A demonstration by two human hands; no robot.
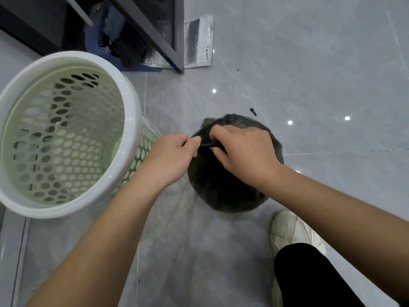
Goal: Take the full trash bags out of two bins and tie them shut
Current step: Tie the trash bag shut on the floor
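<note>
We're standing over the grey tile floor [309,63] w/ the black trash bag [221,187] sitting on it, just right of the green perforated bin [66,134], approx. mid-floor in view. The bin is sitting bagless, its white rim tilting toward us, its side touching or nearly touching the bag; can't tell which. Our left hand [172,158] is pinching one end of the bag's twisted black neck, fingers closed on it. Our right hand [245,149] is gripping the other end, fingers curled tight on the plastic. Both hands are resting on top of the bag. Our pale sneaker [292,231] is planted near the bag's near side. A broom [130,49] is leaning by the dark cabinet frame at the floor's far-left corner, silver foil pouch [199,43] beside it.
</note>
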